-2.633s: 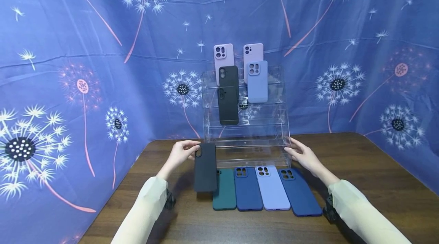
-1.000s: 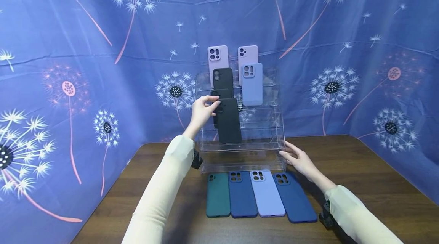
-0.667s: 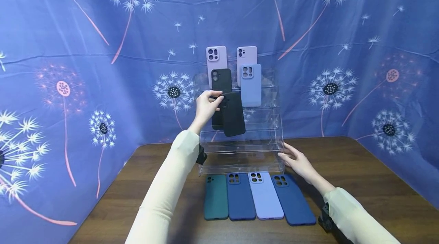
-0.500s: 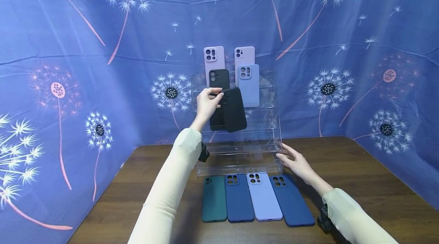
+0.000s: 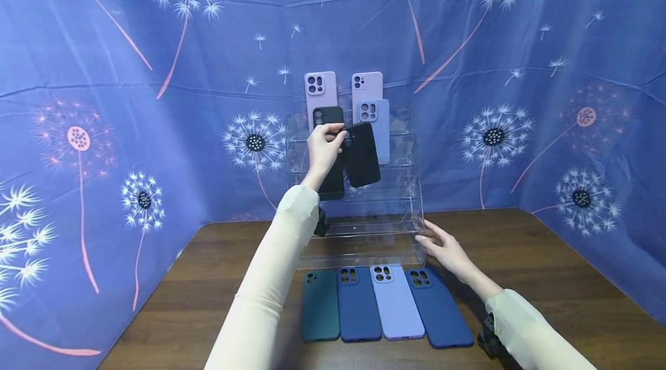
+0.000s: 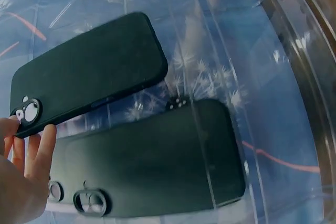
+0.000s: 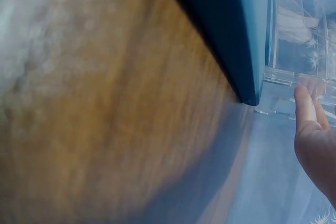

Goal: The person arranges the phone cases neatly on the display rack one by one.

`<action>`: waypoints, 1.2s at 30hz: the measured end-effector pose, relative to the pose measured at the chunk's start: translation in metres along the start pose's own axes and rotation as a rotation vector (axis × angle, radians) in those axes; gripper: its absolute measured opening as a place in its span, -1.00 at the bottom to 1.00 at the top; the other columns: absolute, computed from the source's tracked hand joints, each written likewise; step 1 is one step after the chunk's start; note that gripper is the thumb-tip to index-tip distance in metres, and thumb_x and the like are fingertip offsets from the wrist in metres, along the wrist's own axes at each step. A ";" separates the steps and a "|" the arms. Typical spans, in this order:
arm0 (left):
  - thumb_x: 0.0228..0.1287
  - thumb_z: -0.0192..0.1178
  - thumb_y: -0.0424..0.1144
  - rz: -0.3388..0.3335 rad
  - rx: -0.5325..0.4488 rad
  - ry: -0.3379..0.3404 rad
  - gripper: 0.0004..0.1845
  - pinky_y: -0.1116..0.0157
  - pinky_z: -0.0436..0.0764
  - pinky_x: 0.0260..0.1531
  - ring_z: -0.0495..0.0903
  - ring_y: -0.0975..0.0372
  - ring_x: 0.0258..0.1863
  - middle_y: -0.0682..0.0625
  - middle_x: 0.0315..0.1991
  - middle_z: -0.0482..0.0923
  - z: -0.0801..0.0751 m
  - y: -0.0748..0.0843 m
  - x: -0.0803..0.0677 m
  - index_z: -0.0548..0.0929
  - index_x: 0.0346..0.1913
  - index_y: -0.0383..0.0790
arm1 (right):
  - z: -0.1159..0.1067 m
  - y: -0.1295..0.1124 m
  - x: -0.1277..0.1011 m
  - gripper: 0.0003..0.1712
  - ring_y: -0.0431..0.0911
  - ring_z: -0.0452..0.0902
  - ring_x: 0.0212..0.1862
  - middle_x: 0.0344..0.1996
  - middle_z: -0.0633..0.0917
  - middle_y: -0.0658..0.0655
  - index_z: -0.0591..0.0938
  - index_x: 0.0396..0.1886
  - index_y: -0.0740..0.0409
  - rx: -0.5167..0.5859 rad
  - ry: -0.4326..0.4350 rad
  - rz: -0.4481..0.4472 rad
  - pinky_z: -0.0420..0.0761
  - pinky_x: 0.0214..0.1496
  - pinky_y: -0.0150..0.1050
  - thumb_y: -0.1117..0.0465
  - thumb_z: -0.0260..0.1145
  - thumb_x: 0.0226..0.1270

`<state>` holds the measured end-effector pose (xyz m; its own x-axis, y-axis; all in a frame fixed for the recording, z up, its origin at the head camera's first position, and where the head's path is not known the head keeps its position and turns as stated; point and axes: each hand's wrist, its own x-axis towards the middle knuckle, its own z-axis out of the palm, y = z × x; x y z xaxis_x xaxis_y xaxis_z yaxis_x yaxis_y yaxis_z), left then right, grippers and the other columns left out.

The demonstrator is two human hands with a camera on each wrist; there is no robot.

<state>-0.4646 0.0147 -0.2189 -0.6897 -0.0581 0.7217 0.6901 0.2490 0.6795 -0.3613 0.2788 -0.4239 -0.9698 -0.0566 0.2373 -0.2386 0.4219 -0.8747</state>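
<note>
My left hand (image 5: 324, 153) pinches a black phone case (image 5: 362, 155) by its upper left corner, beside the camera cutout. In the head view this case hangs tilted in front of the clear tiered display stand (image 5: 413, 185), overlapping the light blue case (image 5: 382, 127). The left wrist view shows my fingers (image 6: 48, 142) at its camera ring, above other black cases (image 6: 152, 166) standing in the stand. My right hand (image 5: 446, 250) rests against the stand's lower right side with its fingers fairly straight; the right wrist view shows fingertips touching the clear plastic.
Two pale pink cases (image 5: 326, 88) stand on the top tier. A green case (image 5: 319, 306), a dark blue case (image 5: 360, 307), a lavender case (image 5: 398, 305) and another blue case (image 5: 441, 312) lie before the stand on the wooden table (image 5: 218, 283). A patterned blue cloth (image 5: 198, 144) hangs behind.
My left hand has lifted the black case from the table's left side, up and rightward to the stand's middle tiers, tilting it. The right hand stays by the stand; the view shifts slightly.
</note>
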 end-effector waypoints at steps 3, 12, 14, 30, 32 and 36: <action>0.06 0.21 -0.33 0.007 0.006 0.001 -0.79 0.45 0.58 -0.63 0.58 0.22 -0.49 -0.11 -0.30 0.47 0.005 -0.004 -0.004 0.63 -0.20 -0.30 | 0.003 -0.001 -0.001 -0.25 0.09 0.39 0.08 0.12 0.39 0.27 0.07 0.34 0.03 0.014 -0.017 0.000 0.55 -0.05 -0.16 -0.06 0.10 0.22; 0.06 0.22 -0.27 -0.019 0.048 -0.033 -0.81 0.47 0.57 -0.63 0.60 0.25 -0.47 -0.06 -0.29 0.49 0.010 -0.021 -0.015 0.64 -0.23 -0.23 | 0.016 0.002 -0.001 -0.24 0.11 0.38 0.10 0.13 0.39 0.26 0.09 0.33 -0.04 0.045 -0.036 0.004 0.54 -0.03 -0.16 -0.10 0.12 0.19; 0.06 0.23 -0.26 -0.037 0.063 -0.041 -0.82 0.44 0.58 -0.63 0.61 0.25 -0.48 -0.06 -0.27 0.53 0.011 -0.024 -0.017 0.65 -0.24 -0.20 | 0.018 0.002 -0.001 -0.24 0.11 0.38 0.09 0.13 0.39 0.26 0.09 0.33 -0.03 0.050 -0.036 -0.001 0.55 -0.03 -0.17 -0.09 0.12 0.19; 0.11 0.17 -0.28 -0.040 0.101 -0.087 -0.78 0.46 0.59 -0.51 0.64 0.23 -0.38 -0.07 -0.26 0.65 -0.001 -0.025 -0.021 0.62 -0.18 -0.29 | 0.009 0.001 0.000 -0.27 0.07 0.42 0.06 0.10 0.41 0.27 0.06 0.34 0.06 -0.008 -0.003 -0.009 0.57 -0.08 -0.20 -0.04 0.08 0.25; 0.11 0.17 -0.29 -0.037 0.108 -0.091 -0.78 0.45 0.60 -0.44 0.64 0.22 -0.36 -0.06 -0.24 0.64 -0.003 -0.026 -0.023 0.62 -0.17 -0.28 | 0.006 0.001 0.000 -0.25 0.08 0.41 0.06 0.11 0.40 0.27 0.06 0.34 0.06 -0.011 -0.004 -0.008 0.57 -0.08 -0.19 -0.06 0.08 0.24; 0.10 0.18 -0.30 -0.026 0.106 -0.103 -0.77 0.42 0.60 -0.32 0.64 0.20 -0.33 -0.06 -0.22 0.64 -0.007 -0.030 -0.028 0.61 -0.15 -0.26 | 0.000 0.000 0.002 -0.23 0.12 0.39 0.08 0.12 0.39 0.28 0.05 0.34 0.04 -0.016 -0.012 -0.008 0.56 -0.06 -0.17 -0.10 0.07 0.23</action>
<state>-0.4645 0.0022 -0.2580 -0.7300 0.0325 0.6827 0.6481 0.3500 0.6764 -0.3631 0.2785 -0.4240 -0.9684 -0.0710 0.2392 -0.2458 0.4355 -0.8660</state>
